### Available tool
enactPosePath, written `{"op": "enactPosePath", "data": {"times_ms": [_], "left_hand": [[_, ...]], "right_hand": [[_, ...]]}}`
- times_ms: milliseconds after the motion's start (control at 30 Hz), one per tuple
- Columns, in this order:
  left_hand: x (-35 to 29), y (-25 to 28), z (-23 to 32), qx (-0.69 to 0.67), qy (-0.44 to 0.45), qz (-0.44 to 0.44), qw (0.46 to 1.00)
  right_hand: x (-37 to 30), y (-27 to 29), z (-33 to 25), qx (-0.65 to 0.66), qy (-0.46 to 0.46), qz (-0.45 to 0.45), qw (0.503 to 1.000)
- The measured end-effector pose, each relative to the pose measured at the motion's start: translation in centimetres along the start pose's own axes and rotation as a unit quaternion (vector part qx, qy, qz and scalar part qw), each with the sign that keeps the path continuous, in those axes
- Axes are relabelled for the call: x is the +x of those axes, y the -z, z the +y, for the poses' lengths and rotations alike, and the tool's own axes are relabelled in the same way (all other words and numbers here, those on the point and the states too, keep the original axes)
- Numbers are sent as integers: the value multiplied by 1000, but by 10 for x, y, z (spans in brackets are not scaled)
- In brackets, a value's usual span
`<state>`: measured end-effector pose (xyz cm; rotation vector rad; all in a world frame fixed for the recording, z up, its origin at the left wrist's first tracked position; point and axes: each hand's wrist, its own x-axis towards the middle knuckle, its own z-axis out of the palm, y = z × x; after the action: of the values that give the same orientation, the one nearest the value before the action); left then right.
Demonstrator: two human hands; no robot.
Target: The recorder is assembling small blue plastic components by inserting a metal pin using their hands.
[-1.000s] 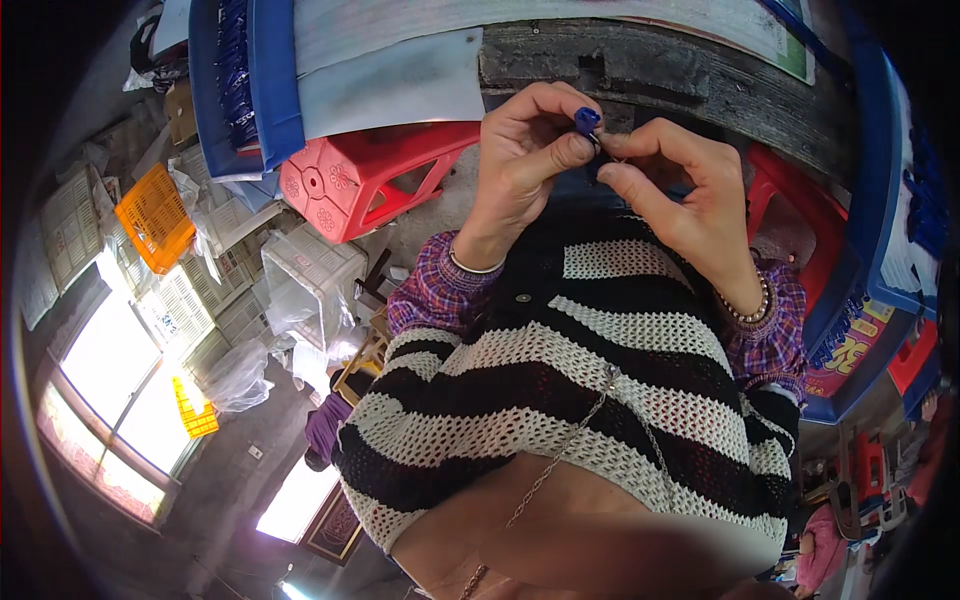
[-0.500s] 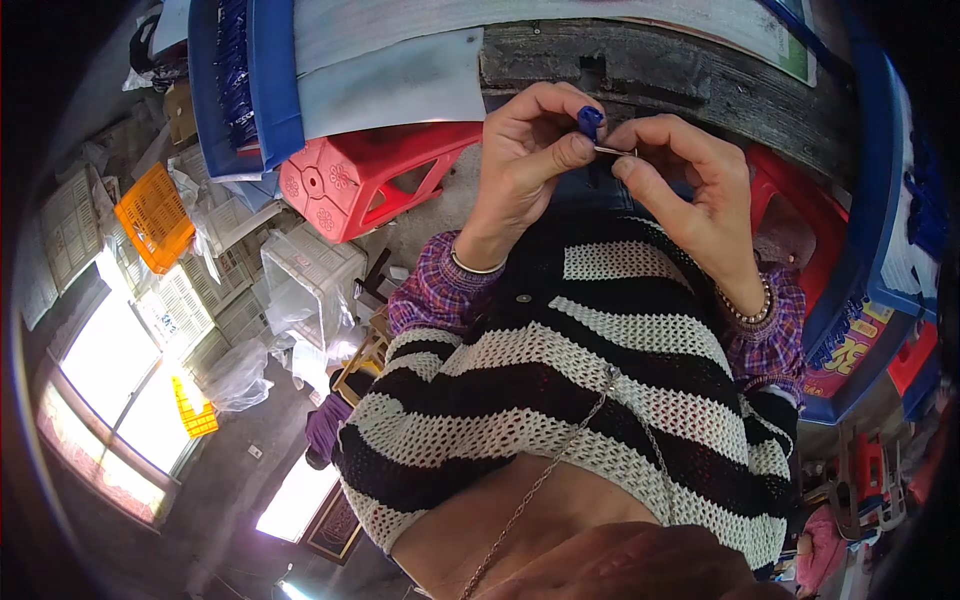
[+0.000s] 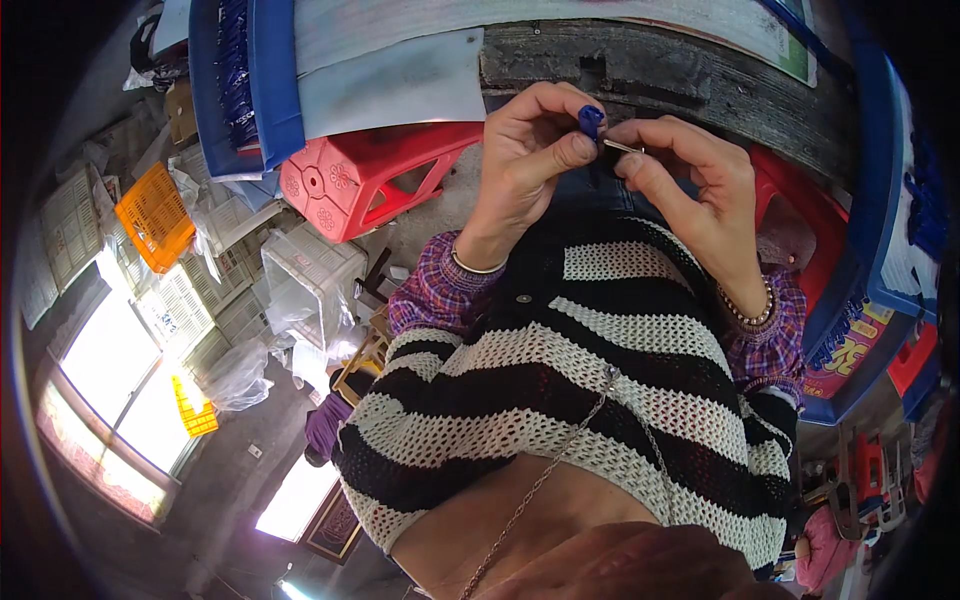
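My left hand (image 3: 525,165) pinches a small dark-blue piece (image 3: 590,121) between thumb and fingertips. It looks soft or glossy, but I cannot make out its exact kind. Just right of it, my right hand (image 3: 700,190) grips a thin, short metal piece (image 3: 622,147) between thumb and forefinger; its tip points toward the blue piece. A narrow gap seems to lie between the two hands. Both are held above my lap, at the near edge of a worn dark wooden bench (image 3: 690,75).
Blue trays with dark-blue pieces flank me, one tray (image 3: 275,90) left and another tray (image 3: 868,215) right. A red plastic stool (image 3: 335,180) stands below the bench's left part. Farther left are an orange crate (image 3: 157,215) and stacked pale crates (image 3: 70,230).
The metal piece in my right hand has shifted slightly right, away from my left thumb, and now slants more. My left hand stays almost still with the blue piece.
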<state>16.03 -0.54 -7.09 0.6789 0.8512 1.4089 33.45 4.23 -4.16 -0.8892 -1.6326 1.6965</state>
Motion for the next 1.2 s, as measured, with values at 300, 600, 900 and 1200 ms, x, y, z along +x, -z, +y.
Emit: {"op": "enactPosePath", "data": {"times_ms": [300,600,900,1200], "left_hand": [[-1,-5,2,-18,10,5,1000],[0,-5,0,-14,11,-2,1000],[-1,-5,-2,6,22,-15,1000],[-1,-4,-2,16,20,-14,1000]], "right_hand": [[-1,0,3,72,1,14,997],[-1,-4,8,85,14,49,995],[1,-3,8,86,31,50,995],[-1,0,4,77,15,28,997]]}}
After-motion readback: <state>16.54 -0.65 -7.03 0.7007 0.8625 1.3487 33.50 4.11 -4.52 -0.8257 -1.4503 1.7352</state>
